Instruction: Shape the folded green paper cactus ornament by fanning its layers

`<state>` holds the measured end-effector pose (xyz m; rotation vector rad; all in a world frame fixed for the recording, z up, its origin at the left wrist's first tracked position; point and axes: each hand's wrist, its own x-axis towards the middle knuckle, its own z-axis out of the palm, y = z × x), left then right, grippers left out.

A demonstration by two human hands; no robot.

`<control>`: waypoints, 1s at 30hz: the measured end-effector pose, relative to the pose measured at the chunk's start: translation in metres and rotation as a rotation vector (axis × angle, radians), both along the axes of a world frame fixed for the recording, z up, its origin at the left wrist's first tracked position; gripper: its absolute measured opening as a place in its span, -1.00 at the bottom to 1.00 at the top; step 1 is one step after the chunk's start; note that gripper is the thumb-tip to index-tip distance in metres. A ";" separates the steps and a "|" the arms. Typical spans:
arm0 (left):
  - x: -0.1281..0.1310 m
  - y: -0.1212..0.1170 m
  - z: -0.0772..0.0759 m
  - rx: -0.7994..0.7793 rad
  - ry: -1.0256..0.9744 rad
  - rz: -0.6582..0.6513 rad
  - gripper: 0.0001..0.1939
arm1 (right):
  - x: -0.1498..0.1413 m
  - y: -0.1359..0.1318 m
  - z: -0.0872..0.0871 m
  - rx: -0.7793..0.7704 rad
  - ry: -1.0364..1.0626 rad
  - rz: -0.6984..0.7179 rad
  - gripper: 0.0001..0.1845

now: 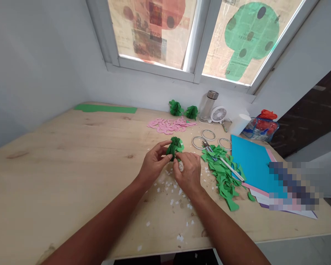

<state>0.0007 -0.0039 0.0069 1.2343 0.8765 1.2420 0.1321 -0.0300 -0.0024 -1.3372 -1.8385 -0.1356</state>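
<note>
Between my two hands, just above the wooden table, is a thick bundle of layered green paper (175, 144) with curved, fanned edges. My left hand (154, 161) grips its left side, thumb in front and fingers behind. The fingertips of my right hand (189, 169) pinch at its lower right edge; what exactly lies between them is partly hidden. Small white paper bits (175, 202) lie scattered under and around my hands. To the right, green paper scraps (223, 176) form a loose pile, with scissors (208, 147) and a white pen-like stick (231, 169) on it.
Pink paper cutouts (169, 126) and two green paper shapes (176, 108) lie farther back. Tape rolls (208, 135), a bottle (209, 105), a small fan (218, 114) and a white roll (239, 124) stand right. Blue paper sheets (251, 162) cover the right side; a green strip (106, 108) lies back left.
</note>
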 end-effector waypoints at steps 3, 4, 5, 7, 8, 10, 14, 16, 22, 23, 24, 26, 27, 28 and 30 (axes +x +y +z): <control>0.000 -0.001 0.000 -0.006 -0.008 0.000 -0.49 | 0.000 0.001 -0.001 -0.020 0.078 0.004 -0.83; 0.000 -0.001 0.001 -0.006 -0.011 0.000 -0.50 | 0.000 0.001 -0.001 -0.028 0.103 0.004 -0.83; 0.000 -0.001 0.001 -0.005 -0.012 -0.001 -0.51 | 0.001 0.001 -0.001 -0.038 0.124 0.005 -0.83; 0.000 -0.002 0.001 0.002 -0.004 -0.009 -0.52 | 0.001 0.001 0.000 -0.064 0.161 0.007 -0.83; 0.000 -0.002 0.002 0.007 0.002 -0.015 -0.53 | 0.001 0.002 0.000 -0.081 0.184 0.008 -0.82; 0.000 -0.002 0.002 0.019 0.007 -0.027 -0.54 | 0.002 0.003 0.000 -0.119 0.242 0.012 -0.81; 0.000 -0.003 0.003 0.023 -0.021 -0.027 -0.56 | 0.003 0.005 0.000 -0.184 0.404 0.056 -0.79; 0.000 -0.003 0.003 0.008 -0.048 -0.019 -0.57 | 0.003 0.007 -0.001 -0.206 0.500 0.104 -0.79; -0.002 -0.001 0.002 -0.014 -0.105 -0.027 -0.58 | 0.005 0.011 -0.004 -0.296 0.703 0.192 -0.79; -0.002 0.000 0.001 -0.019 -0.106 -0.028 -0.58 | 0.005 0.011 -0.004 -0.312 0.724 0.197 -0.79; -0.003 0.001 0.001 -0.026 -0.107 -0.028 -0.58 | 0.005 0.011 -0.004 -0.328 0.747 0.203 -0.78; -0.003 0.001 0.001 -0.047 -0.122 -0.026 -0.58 | 0.005 0.011 -0.003 -0.357 0.800 0.218 -0.77; -0.003 0.002 0.001 -0.058 -0.136 -0.024 -0.58 | 0.005 0.011 -0.002 -0.370 0.827 0.228 -0.76; -0.003 0.002 0.001 -0.068 -0.153 -0.023 -0.58 | 0.005 0.011 -0.001 -0.382 0.852 0.239 -0.76; -0.003 0.002 0.002 -0.085 -0.188 -0.028 -0.59 | 0.004 0.010 0.000 -0.400 0.894 0.258 -0.76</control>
